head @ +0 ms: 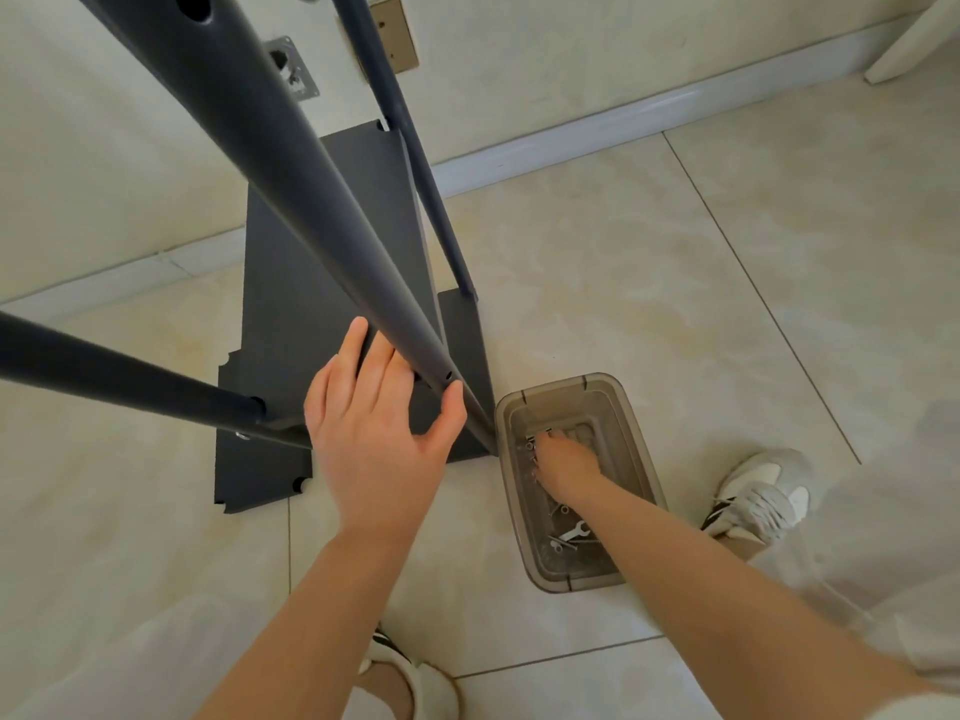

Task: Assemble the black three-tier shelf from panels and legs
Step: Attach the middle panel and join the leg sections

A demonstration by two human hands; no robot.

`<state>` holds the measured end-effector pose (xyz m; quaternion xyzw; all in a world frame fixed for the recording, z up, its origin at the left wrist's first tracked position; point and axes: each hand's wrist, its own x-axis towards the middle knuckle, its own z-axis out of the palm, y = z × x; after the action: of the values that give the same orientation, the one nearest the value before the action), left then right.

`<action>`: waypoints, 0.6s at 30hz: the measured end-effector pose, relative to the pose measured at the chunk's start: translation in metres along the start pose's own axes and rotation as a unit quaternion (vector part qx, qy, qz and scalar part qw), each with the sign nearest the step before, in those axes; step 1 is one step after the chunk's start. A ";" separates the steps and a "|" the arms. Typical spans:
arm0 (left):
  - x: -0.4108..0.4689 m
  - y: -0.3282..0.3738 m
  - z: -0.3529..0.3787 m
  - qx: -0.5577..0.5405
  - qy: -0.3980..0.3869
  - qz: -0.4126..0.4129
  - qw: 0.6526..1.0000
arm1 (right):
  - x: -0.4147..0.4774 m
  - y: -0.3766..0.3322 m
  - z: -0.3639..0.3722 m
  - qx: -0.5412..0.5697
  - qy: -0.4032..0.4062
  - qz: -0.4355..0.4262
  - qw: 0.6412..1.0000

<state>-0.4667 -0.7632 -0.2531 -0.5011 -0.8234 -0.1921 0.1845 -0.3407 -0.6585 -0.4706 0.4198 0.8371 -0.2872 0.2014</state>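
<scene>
The left hand [379, 423] lies nearly flat: its straight fingers are behind the front leg [332, 200] and its thumb is on the leg's near side, so it braces the leg and does not clamp it. The right hand [563, 465] reaches into the clear bin [561, 388], which stands on the floor just beside the near right corner of the lower panel [260, 459]. Its fingertips are buried in loose hardware, so it cannot be told whether they hold anything.

Risk: with so light a brace, the upright frame may lean or twist at any joint not yet tightened. A small fastener may also slip from the fingers onto the tiles.

A wrench [574, 532] lies at the bin's near end. The left leg [104, 376] and far leg [415, 163] crowd access to the panels. The skirting [623, 122] and wall close off the far edge.
</scene>
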 end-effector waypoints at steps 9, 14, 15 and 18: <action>-0.001 0.000 0.003 0.004 0.003 -0.002 1.000 | 0.001 -0.002 0.005 -0.048 -0.050 -0.009 0.998; -0.002 0.000 0.003 0.008 0.004 0.001 1.000 | -0.009 0.007 -0.003 0.046 -0.052 0.010 0.998; -0.002 -0.001 0.004 0.009 0.007 0.003 1.000 | -0.012 0.009 -0.005 0.066 -0.047 0.019 0.997; -0.002 -0.001 0.006 0.014 0.014 -0.003 1.000 | -0.022 0.013 -0.015 0.111 -0.039 0.039 0.992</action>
<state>-0.4671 -0.7618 -0.2590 -0.4934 -0.8249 -0.1876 0.2023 -0.3198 -0.6552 -0.4504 0.4608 0.7744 -0.3861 0.1972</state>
